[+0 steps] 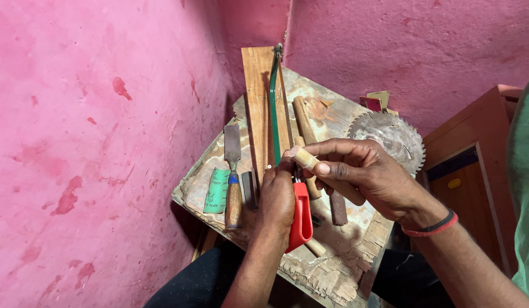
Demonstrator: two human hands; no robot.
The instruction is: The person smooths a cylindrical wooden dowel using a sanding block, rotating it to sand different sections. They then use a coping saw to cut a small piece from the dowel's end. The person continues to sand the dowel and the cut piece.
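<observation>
My left hand (pixel 277 199) is closed around the red handle (pixel 301 219) of a saw whose green frame (pixel 273 108) runs away from me along a wooden plank (pixel 257 97). My right hand (pixel 358 171) pinches a pale round wooden handle (pixel 303 158) between thumb and fingers, its blunt end pointing left just above my left hand. Both hands hover over a rough, worn wooden board (pixel 333 268) resting across my lap.
On the board lie a chisel (pixel 233 182) with a wooden handle, a green paper packet (pixel 217 191), a dark stone (pixel 249 189), a dark block (pixel 337 208), another wooden handle (pixel 302 117) and a circular saw blade (pixel 392 137). Pink walls stand close by on the left and behind. A wooden cabinet (pixel 475 171) is on the right.
</observation>
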